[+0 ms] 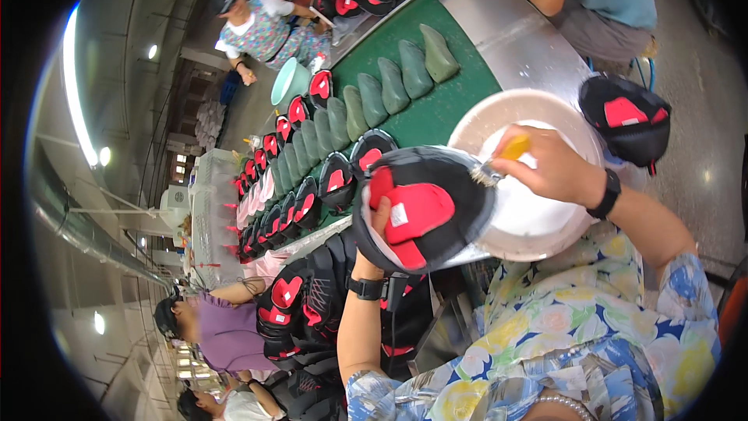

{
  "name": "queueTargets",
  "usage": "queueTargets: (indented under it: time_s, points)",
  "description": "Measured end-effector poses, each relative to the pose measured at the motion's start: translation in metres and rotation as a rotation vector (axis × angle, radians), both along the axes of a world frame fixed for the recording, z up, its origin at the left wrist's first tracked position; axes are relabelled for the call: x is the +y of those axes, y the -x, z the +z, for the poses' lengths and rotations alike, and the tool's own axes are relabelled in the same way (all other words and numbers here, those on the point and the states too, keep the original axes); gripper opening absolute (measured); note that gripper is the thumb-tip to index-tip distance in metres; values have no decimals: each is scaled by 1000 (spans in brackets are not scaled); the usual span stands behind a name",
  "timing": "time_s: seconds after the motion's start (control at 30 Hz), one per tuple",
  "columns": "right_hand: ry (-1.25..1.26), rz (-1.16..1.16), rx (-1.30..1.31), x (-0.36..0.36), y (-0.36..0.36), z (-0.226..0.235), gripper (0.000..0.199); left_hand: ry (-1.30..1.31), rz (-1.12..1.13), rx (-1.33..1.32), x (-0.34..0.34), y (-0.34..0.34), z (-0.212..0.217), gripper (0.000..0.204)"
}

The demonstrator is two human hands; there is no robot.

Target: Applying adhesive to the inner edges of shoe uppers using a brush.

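Brushing a shoe upper beside the green conveyor surface (436, 113)

From the centre the conveyor surface runs to the upper left of the frame, carrying green lasts and black-red uppers. A white bowl (467, 129) sits centre right. The left hand (379, 222) has its fingers closed inside the black-red shoe upper (425, 206) at centre. The right hand (545, 165) pinches a yellow brush (502, 157), bristles at the upper's edge. A tilted stroke could, I think, smear past the edge.

Your left hand (379, 214) gripping black-and-red shoe upper (425, 206), your right hand (545, 165) holding yellow-handled brush (499, 157) at its edge, over white bowl (538, 109)
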State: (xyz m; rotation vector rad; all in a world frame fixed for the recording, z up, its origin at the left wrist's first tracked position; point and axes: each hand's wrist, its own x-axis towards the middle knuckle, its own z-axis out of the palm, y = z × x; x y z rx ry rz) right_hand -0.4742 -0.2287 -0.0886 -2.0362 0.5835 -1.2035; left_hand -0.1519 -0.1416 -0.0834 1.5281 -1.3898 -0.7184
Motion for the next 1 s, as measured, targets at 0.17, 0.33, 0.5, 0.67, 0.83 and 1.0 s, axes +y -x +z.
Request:
queueTargets:
  time_s: [0.17,0.33,0.5,0.67,0.83,1.0]
  points:
    - [-240,-229,-49,9,26,-2,14,45,245,533,-33,-60,-73,49]
    - [-484,-184,-31,27,50,-32,14,184,376,495,-119,-43,-172,85]
    - [-542,-160,11,28,64,-28,11,238,380,-22,-170,-22,-222,85]
    - [-692,-138,-54,19,64,-32,8,-174,172,-834,-141,-28,-196,60]
    - [-717,-83,-58,12,72,-35,7,-330,15,-1090,-101,-44,-119,37]
    - [-680,-4,-28,0,78,-43,13,-228,166,-1070,-13,-87,21,38]
